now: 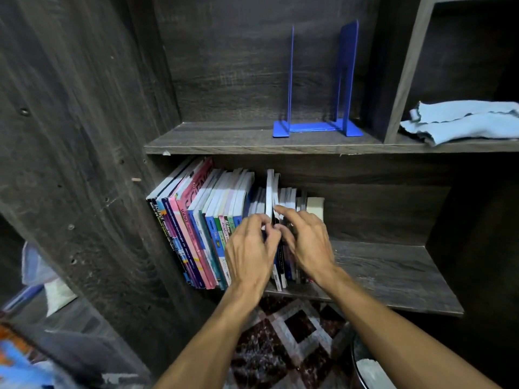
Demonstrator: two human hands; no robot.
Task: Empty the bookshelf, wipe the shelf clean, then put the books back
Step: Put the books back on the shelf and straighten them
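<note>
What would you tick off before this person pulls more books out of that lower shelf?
1. Both hands at the books: ok; left hand and right hand meet mid-row.
2. Firm hold: cannot tell; fingers cover the spines.
3. Rest of the row steady: ok; it leans on the side panel.
4. Lower shelf emptied: not ok; books stand on it.
5. Cloth ready for wiping: ok; it lies in the upper right compartment.

likely a home study corner: dark wood-grain bookshelf (379, 270), colourful school science books (196, 220), red-and-grey patterned floor rug (292, 332), blue metal bookends (348, 80).
</note>
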